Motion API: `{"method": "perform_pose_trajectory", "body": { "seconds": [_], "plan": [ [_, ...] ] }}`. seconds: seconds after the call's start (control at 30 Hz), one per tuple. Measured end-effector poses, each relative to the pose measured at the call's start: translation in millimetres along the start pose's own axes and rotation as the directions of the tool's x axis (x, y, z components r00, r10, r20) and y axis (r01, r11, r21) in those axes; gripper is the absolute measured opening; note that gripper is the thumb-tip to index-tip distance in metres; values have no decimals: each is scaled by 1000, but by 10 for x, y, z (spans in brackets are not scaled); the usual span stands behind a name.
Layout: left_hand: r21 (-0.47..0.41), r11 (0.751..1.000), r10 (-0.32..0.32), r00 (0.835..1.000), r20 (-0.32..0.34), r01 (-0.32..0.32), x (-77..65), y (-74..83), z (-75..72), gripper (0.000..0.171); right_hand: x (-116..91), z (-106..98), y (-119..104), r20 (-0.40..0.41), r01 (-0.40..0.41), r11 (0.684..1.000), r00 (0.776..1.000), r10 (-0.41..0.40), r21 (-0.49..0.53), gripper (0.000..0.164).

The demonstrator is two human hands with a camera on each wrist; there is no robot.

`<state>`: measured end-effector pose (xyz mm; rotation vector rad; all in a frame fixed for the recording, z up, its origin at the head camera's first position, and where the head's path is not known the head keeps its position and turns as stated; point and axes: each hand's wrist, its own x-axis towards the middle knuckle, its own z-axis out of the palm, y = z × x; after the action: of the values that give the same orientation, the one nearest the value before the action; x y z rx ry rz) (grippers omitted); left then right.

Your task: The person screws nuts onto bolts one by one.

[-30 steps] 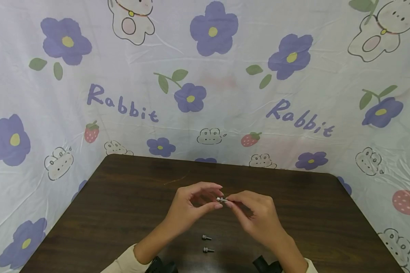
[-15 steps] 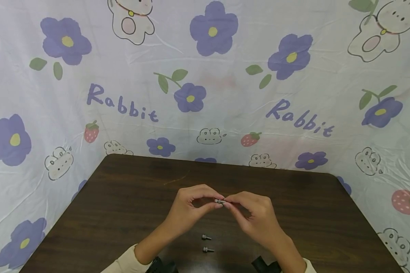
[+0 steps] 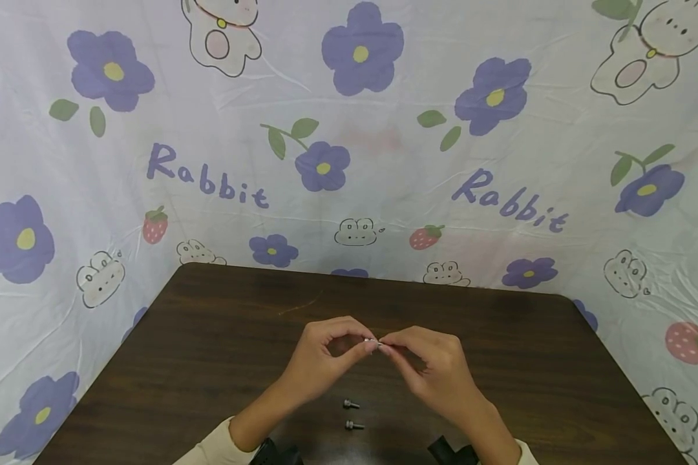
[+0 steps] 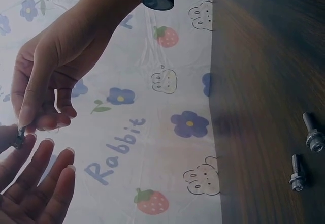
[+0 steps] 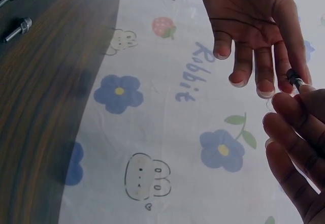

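Observation:
Above the table, my left hand (image 3: 326, 354) and right hand (image 3: 433, 363) meet at their fingertips on one small metal bolt (image 5: 294, 78). Thumb and index finger of the left hand pinch its head end, while the right thumb and index finger hold the shank. Most of the bolt is covered by fingertips in the head view. In the left wrist view, the same bolt (image 4: 19, 138) shows between both hands, the left hand's other fingers spread loosely. Two more bolts, an upper one (image 3: 351, 404) and a lower one (image 3: 355, 425), lie on the tabletop nearer the body, heads pointing left.
The dark wooden table (image 3: 209, 361) has rounded far corners. A white cloth (image 3: 384, 194) with purple flowers and rabbits hangs behind it and along both sides. Black wrist straps (image 3: 454, 451) sit near the front.
The left thumb and index finger have closed from a wide gap onto the bolt's head end. The right hand has shifted slightly left; the two bolts on the table stay put.

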<state>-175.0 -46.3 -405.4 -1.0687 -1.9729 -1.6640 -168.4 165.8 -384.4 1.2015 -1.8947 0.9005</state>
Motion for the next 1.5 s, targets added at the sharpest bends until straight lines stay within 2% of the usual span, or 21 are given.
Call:
{"method": "perform_pose_trajectory", "body": {
  "seconds": [0.23,0.33,0.4,0.57,0.67,0.93,1.07,1.17,1.3,1.5],
  "plan": [
    [-35,998,-55,998,41,56,-9,-8,6,19,10,15,-29,2,14,1000,1000,-14,10,21],
    [-38,996,-73,996,46,75,-9,-11,7,18,14,10,-26,-12,13,1000,1000,-13,-8,22],
    [-41,998,-56,998,33,57,-7,-12,2,13,18,4,-21,-31,19,1000,999,-20,-23,22],
    [2,999,48,999,-23,-48,7,-1,-27,31,16,-16,1,-59,16,999,998,-18,-45,22],
    [12,996,84,996,-35,-84,14,5,-36,28,17,-19,8,-59,14,999,998,-17,-43,22],
    [5,996,94,995,-37,-94,24,16,-8,22,18,-9,2,-49,16,1000,999,-18,-21,21],
    [13,997,82,996,-39,-82,48,161,-14,19,12,-10,-9,-34,3,1000,999,-3,-12,20],
    [19,998,58,998,-34,-58,37,143,-12,16,12,-10,-12,-35,6,1000,999,-6,-12,19],
    [24,999,31,999,-19,-31,3,2,-3,12,16,-12,-16,-38,20,1000,999,-21,-20,19],
    [23,999,32,999,-1,-32,-5,-3,4,5,19,-10,-21,-28,24,1000,999,-24,-18,21]
  ]
}}
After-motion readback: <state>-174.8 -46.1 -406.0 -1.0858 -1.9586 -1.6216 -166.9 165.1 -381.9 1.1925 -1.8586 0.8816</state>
